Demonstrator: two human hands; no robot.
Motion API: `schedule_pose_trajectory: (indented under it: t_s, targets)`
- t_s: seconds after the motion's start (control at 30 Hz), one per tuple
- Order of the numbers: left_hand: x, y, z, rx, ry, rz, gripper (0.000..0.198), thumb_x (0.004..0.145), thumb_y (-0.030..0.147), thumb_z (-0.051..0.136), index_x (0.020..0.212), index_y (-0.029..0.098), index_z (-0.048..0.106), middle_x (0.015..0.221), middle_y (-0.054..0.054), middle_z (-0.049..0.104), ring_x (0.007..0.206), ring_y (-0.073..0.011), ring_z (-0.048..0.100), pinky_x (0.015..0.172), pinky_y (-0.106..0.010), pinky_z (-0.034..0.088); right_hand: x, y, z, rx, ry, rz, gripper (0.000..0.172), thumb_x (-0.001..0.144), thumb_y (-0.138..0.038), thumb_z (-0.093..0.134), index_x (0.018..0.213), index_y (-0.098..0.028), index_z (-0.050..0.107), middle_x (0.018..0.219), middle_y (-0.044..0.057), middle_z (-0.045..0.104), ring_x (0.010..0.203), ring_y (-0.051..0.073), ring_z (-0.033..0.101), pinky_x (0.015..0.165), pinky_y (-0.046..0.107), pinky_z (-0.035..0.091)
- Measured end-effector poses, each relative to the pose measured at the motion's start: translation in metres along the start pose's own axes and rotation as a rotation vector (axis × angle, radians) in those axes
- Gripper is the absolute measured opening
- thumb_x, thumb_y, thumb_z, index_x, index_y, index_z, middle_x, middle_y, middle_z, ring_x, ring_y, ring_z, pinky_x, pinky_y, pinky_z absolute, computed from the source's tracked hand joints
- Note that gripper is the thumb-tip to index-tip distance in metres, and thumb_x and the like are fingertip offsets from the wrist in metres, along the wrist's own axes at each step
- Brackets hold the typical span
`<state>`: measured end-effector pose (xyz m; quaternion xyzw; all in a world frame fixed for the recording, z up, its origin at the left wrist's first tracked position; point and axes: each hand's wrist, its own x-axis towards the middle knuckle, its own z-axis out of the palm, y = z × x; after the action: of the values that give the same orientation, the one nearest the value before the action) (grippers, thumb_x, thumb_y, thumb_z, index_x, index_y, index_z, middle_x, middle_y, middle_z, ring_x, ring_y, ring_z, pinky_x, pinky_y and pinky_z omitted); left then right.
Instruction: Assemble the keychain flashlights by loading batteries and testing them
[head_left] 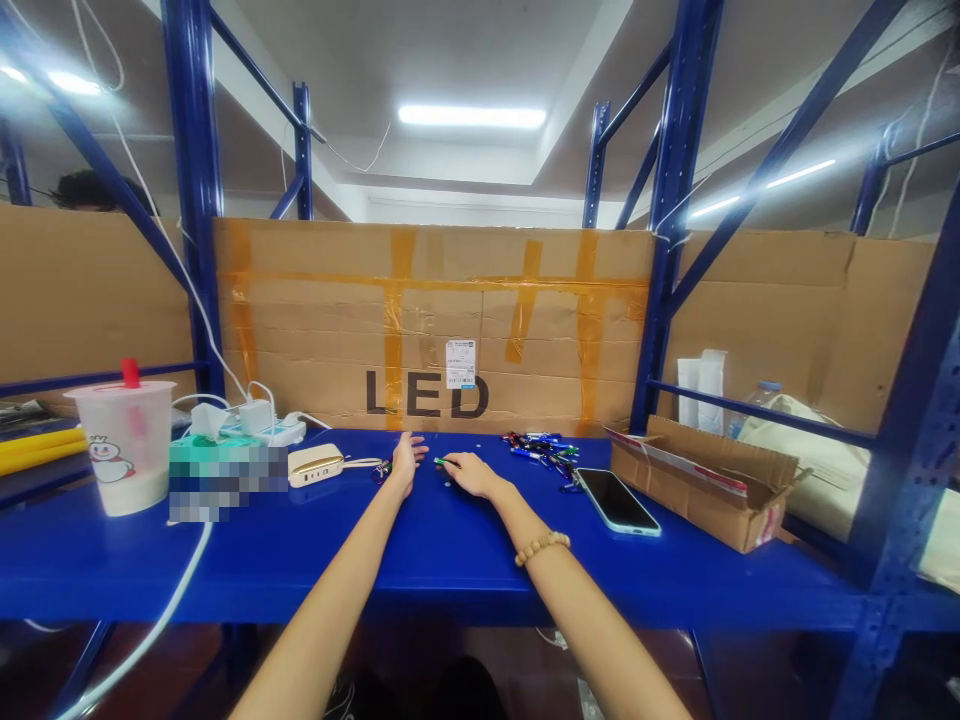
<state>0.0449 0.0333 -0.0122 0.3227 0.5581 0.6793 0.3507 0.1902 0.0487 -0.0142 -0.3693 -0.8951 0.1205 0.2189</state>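
My left hand (407, 465) is above the blue shelf top with its fingers stretched out and apart, holding nothing that I can see. Just left of it lie a few small dark, shiny pieces (382, 470), partly covered by the hand. My right hand (471, 474), with a bead bracelet (541, 547) on its wrist, pinches a small, slim green piece (441, 461) that points toward the left hand. To the right is a loose heap of small shiny pieces (544, 450) in blue, red, green and black; their exact kind is too small to make out.
A phone (619, 500) and an open cardboard box (705, 480) lie to the right. On the left are a power bank (315, 466), plugged-in chargers (256, 418) and a drink cup (126, 450). Behind stands a large cardboard panel (322, 330), between blue rack posts (196, 200).
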Motion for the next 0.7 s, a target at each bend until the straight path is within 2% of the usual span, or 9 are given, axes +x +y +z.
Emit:
schedule_pose_trajectory:
  t_s: [0.33,0.57,0.7]
  targets:
    - [-0.0021,0.0017,0.001,0.011,0.002,-0.008,0.04,0.077,0.045,0.033,0.07,0.015,0.059,0.065,-0.009,0.067,0.057,-0.0187,0.059,0.054,-0.027,0.037,0.0,-0.0083,0.0004,0.035,0.019,-0.068,0.027,0.09,-0.023,0.034,0.093,-0.021,0.061,0.082,0.0,0.065,0.072,0.013,0.057,0.063,0.023,0.039]
    - [-0.0052,0.0023,0.0011,0.0,0.002,0.003,0.038,0.078,0.043,0.033,0.069,0.015,0.058,0.061,-0.008,0.065,0.055,-0.0178,0.058,0.055,-0.027,0.036,-0.0027,-0.0094,-0.0015,0.042,0.03,-0.062,0.026,0.089,-0.02,0.035,0.096,-0.021,0.06,0.081,0.0,0.064,0.071,0.013,0.056,0.064,0.023,0.039]
    - [-0.0055,0.0023,0.0012,-0.004,-0.002,0.009,0.04,0.076,0.048,0.034,0.068,0.016,0.058,0.061,-0.008,0.065,0.057,-0.0188,0.058,0.057,-0.028,0.036,-0.0028,-0.009,-0.0017,0.041,0.035,-0.059,0.026,0.087,-0.019,0.037,0.098,-0.022,0.06,0.082,0.0,0.065,0.073,0.013,0.057,0.066,0.023,0.04]
